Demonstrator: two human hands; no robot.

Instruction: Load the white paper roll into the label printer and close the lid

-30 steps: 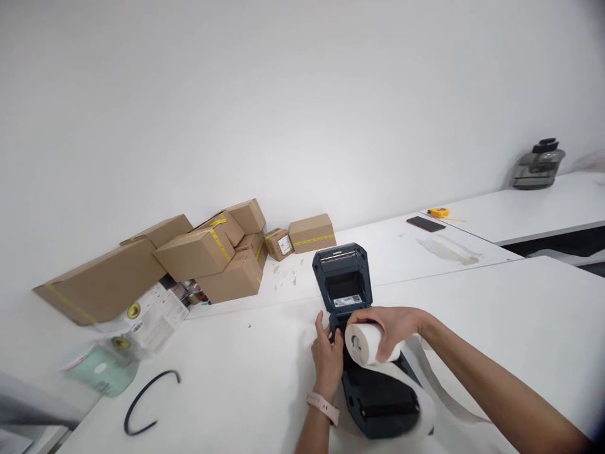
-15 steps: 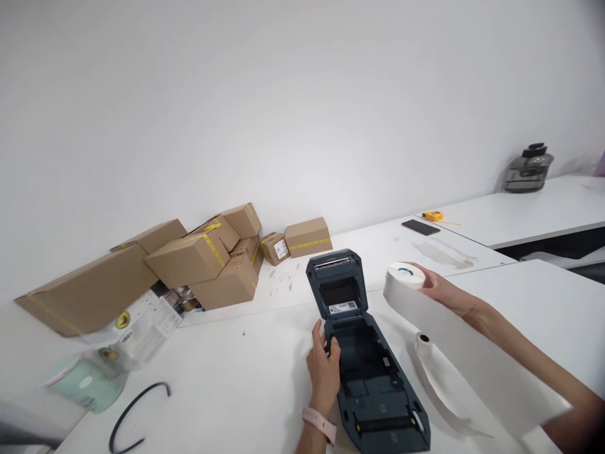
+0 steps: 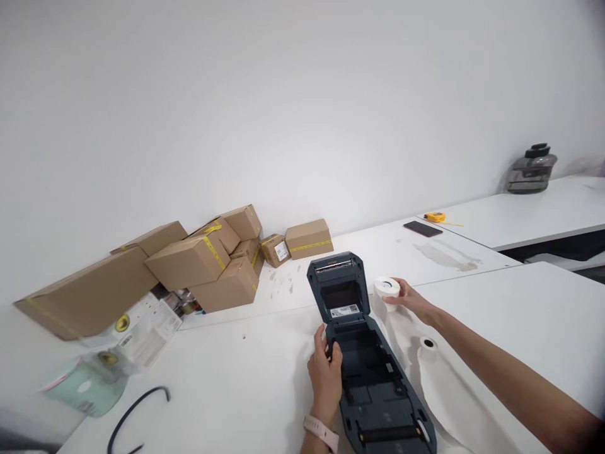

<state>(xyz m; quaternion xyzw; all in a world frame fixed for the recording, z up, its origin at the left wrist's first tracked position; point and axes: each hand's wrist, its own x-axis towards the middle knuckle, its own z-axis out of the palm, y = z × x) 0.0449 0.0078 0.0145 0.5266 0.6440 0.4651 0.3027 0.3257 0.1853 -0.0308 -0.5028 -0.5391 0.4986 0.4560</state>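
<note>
A dark grey label printer [image 3: 373,384] lies on the white table [image 3: 227,378] with its lid [image 3: 338,285] swung open and its paper bay bare. My left hand [image 3: 325,372], a pink watch on the wrist, grips the printer's left edge. My right hand [image 3: 410,299] holds a white paper roll [image 3: 386,289] standing on end on the table just right of the lid. A long strip of white paper [image 3: 449,391] trails from it along the printer's right side. A second small roll [image 3: 428,346] lies in that strip.
Several taped cardboard boxes [image 3: 198,261] are stacked against the wall at left. Plastic packets [image 3: 146,325], a mint-green roll [image 3: 87,384] and a black cable [image 3: 137,410] lie near the left front. A phone [image 3: 422,229], yellow tape measure [image 3: 435,217] and a grey appliance [image 3: 529,169] sit farther right.
My right hand lifted the paper roll out of the printer, carried it right and up, then set it down on end beside the open lid. My left hand stayed on the printer.
</note>
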